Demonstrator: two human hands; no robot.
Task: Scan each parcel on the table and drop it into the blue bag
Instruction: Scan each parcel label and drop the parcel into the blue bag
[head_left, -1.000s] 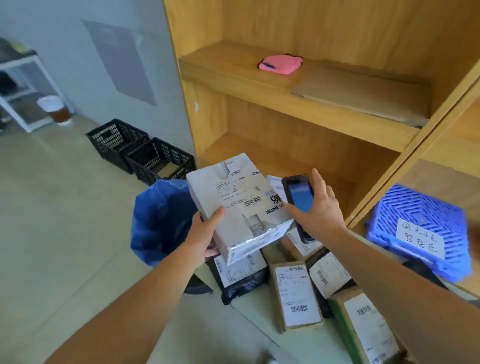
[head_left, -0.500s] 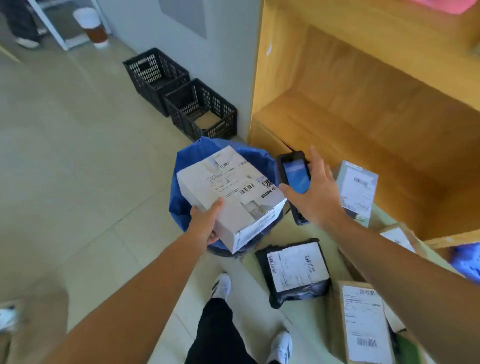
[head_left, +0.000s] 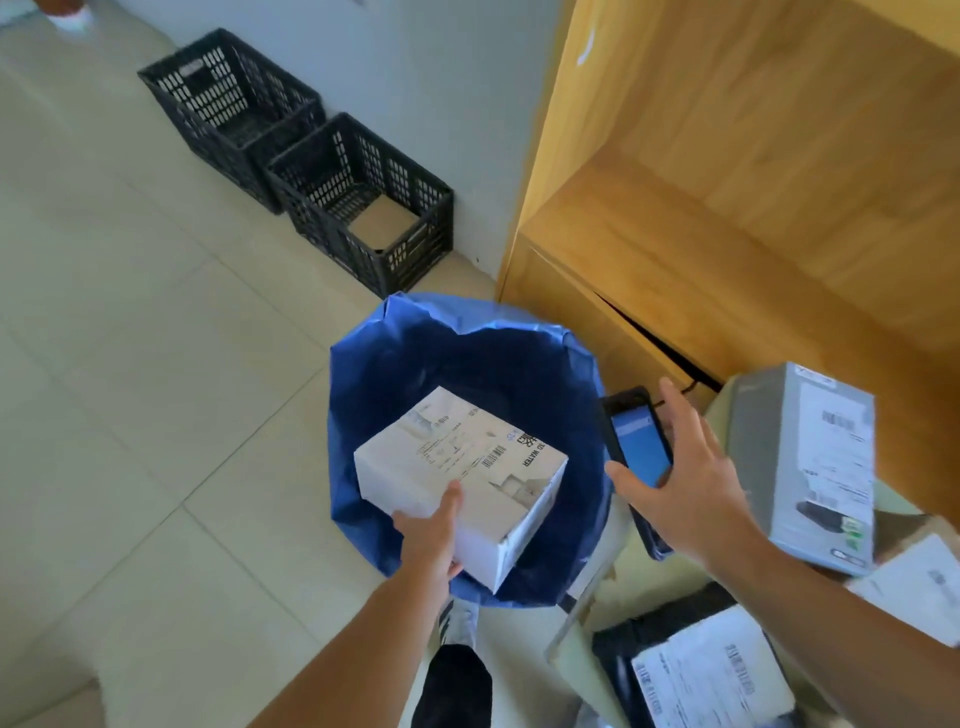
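My left hand (head_left: 431, 535) grips a white box parcel (head_left: 467, 475) with a shipping label by its near edge, thumb on top. The box hangs over the open mouth of the blue bag (head_left: 395, 364), which stands on the floor beside the table. My right hand (head_left: 685, 483) holds a black handheld scanner (head_left: 636, 452) with a lit blue screen, just right of the bag. On the table lie a grey box parcel (head_left: 810, 457), a black bag parcel (head_left: 711, 670) with a white label, and a brown parcel (head_left: 919, 582) at the right edge.
Two black plastic crates (head_left: 332, 182) stand on the tiled floor against the wall beyond the bag. A wooden shelf unit (head_left: 727, 182) rises behind the table. My shoe and dark trouser leg (head_left: 457, 670) show below the bag.
My left hand has carried the white box from in front of the scanner down and left over the bag's mouth. The view has tilted down toward the bag; the scanner hand stays beside it.
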